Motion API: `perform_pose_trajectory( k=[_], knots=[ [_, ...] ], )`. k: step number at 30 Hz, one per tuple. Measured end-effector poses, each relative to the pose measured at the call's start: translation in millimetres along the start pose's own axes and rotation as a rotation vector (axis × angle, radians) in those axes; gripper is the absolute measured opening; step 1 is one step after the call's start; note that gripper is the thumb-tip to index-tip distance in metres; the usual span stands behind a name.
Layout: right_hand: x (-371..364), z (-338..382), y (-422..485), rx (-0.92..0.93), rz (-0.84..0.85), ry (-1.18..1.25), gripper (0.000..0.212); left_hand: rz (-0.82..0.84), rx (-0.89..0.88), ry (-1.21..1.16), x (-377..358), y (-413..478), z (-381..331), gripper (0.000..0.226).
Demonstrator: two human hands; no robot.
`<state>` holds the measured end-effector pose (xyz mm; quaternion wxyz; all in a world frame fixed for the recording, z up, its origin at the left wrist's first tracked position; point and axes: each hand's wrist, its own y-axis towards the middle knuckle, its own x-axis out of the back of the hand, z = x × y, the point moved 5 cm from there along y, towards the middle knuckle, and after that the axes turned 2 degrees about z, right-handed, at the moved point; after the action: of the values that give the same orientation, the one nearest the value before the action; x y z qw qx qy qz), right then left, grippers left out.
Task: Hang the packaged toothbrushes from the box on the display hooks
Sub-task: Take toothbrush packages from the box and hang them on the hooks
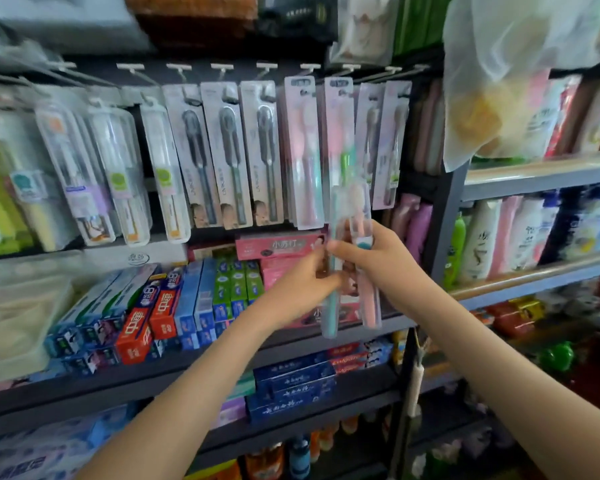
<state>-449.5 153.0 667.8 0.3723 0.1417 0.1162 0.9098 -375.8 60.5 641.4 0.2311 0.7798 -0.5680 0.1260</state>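
Both my hands hold a clear packaged toothbrush set (352,216) with a teal and a pink handle, upright in front of the shelf. My left hand (302,289) grips its lower part from the left, and my right hand (378,258) grips its middle from the right. The pack's top overlaps a pink toothbrush pack (338,140) hanging on a display hook (347,69). More toothbrush packs (222,154) hang in a row to the left. The box is out of view.
Toothpaste cartons (160,303) fill the shelf under the hooks, with more (295,386) one level down. A translucent plastic bag (520,74) hangs at upper right. Bottles (499,233) stand on the right-hand shelves behind a grey upright post (444,216).
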Motion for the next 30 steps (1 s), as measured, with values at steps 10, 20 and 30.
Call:
perform_pose_trajectory(
  k=[10, 20, 30],
  knots=[
    [71.8, -1.4, 46.6, 0.151, -0.116, -0.039, 0.040, -0.353, -0.028, -0.174, -18.4, 61.5, -19.3, 0.022],
    [44.5, 7.5, 59.1, 0.231, 0.120, 0.011, 0.027, -0.498, 0.024, -0.325, 13.6, 43.0, -4.5, 0.018],
    [-76.8, 41.5, 39.7, 0.223, 0.137, 0.018, 0.021, -0.626, 0.037, -0.326, 118.3, -62.2, 22.5, 0.011]
  ],
)
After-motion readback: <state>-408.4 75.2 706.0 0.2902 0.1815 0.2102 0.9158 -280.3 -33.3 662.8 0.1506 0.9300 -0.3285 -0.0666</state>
